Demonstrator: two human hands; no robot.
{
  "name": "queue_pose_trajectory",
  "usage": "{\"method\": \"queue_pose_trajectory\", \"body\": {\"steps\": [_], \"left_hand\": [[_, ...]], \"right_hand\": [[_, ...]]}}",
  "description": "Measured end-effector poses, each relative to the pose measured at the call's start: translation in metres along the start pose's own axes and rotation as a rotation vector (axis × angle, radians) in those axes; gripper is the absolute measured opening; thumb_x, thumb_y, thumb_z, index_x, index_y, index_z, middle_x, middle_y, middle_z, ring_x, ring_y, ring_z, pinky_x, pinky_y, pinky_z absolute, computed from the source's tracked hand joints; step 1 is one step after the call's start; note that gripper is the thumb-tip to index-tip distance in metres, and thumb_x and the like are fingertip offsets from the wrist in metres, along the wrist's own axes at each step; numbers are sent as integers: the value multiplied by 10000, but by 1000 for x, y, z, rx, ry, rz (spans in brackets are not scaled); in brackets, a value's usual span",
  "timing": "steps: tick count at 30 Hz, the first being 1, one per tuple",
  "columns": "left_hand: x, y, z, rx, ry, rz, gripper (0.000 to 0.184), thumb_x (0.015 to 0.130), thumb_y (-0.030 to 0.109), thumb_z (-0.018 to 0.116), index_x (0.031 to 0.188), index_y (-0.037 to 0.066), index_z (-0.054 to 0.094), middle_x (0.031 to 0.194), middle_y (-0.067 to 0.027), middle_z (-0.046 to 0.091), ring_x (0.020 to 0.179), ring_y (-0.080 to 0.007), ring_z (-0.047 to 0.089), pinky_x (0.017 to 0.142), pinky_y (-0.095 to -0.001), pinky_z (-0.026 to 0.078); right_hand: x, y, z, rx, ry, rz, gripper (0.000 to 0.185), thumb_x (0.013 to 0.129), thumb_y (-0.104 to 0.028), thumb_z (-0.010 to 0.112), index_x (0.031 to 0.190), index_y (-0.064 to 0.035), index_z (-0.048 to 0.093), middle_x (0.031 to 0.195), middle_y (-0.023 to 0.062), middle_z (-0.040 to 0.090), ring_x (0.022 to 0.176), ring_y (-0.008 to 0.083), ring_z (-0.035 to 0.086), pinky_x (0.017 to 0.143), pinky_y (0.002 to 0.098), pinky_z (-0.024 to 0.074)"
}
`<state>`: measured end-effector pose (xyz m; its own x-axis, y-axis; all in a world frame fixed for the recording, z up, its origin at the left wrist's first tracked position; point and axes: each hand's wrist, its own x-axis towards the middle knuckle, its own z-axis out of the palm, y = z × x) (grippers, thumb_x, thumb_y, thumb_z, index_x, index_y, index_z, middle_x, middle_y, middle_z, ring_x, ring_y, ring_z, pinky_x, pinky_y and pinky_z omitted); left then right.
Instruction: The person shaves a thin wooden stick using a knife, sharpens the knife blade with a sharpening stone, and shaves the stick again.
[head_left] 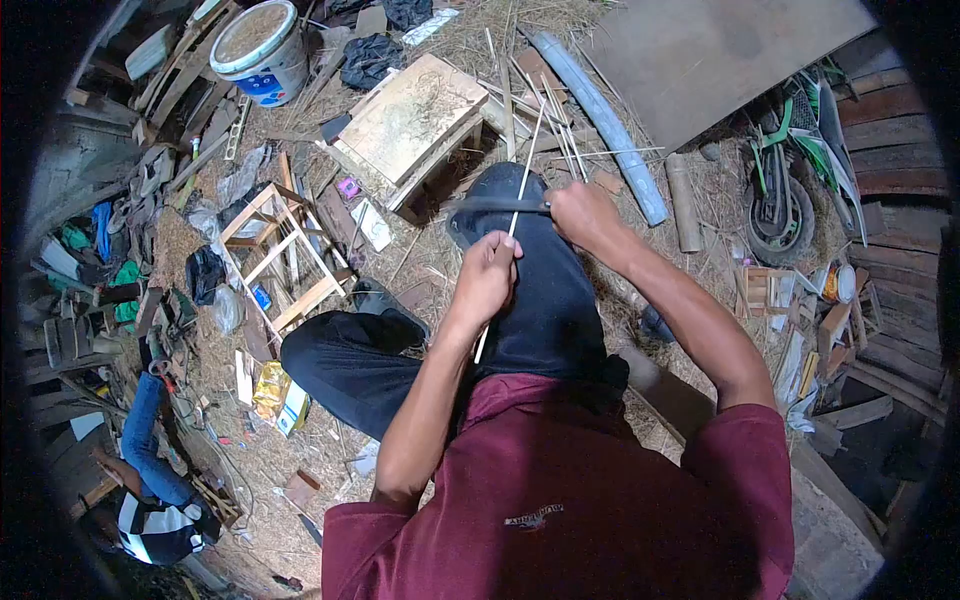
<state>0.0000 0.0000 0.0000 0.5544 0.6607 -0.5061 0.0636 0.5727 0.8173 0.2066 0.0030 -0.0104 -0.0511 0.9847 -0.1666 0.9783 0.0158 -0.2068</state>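
While the person sits low over a straw-littered floor point(400, 262), the left hand point(484, 280) holds a thin pale straight stick point(525, 178), pinched between thumb and fingers partway along. Stick runs at a slant over the dark trousers point(548, 310), lower end below the left hand, upper end pointing away from the body. Right hand point(585, 215) has its fingers curled closed around the handle end of a long dark-bladed knife point(490, 204); handle mostly hidden in the fist. Blade is blurred, lies roughly crosswise to the stick just beyond the left hand and crosses it; can't tell whether the edge touches. Maroon short-sleeved shirt point(600, 500) fills the near part of the view.

Ahead, slightly left: low pale wooden desk point(420, 115) with shavings on top. More thin pale sticks point(572, 150) lie right of it, next to a long grey-blue tube point(605, 130). Left of the legs, a pale slatted wooden frame point(285, 255) stands tilted on the floor. White round bucket with a blue label point(262, 55) far left. Green-and-white motorbike point(790, 170), partly visible, right side, near a large flat brown sheet point(715, 65). Another person in blue jeans point(150, 440) is at lower left, well apart.
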Motion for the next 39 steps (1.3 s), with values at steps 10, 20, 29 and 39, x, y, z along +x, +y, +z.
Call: {"method": "queue_pose_trajectory", "body": {"steps": [10, 20, 29, 39], "left_hand": [[-101, -16, -22, -36, 20, -136, 265, 1025, 286, 453, 867, 80, 509, 503, 49, 360, 382, -54, 284, 365, -239, 234], [-125, -17, -38, -205, -29, -251, 248, 1021, 288, 462, 873, 92, 490, 528, 65, 332, 401, -40, 270, 364, -218, 213], [-30, -5, -4, -284, -127, -150, 259, 1034, 298, 416, 881, 98, 478, 559, 61, 308, 403, -44, 238, 364, -227, 182], [-122, -22, -22, -244, -55, -241, 259, 1010, 303, 490, 847, 102, 494, 514, 61, 312, 385, -42, 257, 355, -216, 203]], "right_hand": [[1, 4, 12, -9, 61, 132, 124, 752, -67, 603, 786, 10, 694, 737, 251, 663, 686, 377, 685, 655, 476, 557], [-8, 14, 3, 82, 62, 221, 142, 771, -41, 562, 823, 21, 679, 753, 267, 660, 713, 406, 682, 646, 492, 556], [-12, 16, 8, -20, 105, 41, 124, 715, -10, 610, 796, -12, 704, 697, 234, 657, 661, 368, 679, 616, 462, 558], [-8, 28, 11, 20, 86, 164, 126, 740, -48, 604, 763, 45, 685, 770, 267, 665, 740, 401, 683, 679, 472, 552]]}}
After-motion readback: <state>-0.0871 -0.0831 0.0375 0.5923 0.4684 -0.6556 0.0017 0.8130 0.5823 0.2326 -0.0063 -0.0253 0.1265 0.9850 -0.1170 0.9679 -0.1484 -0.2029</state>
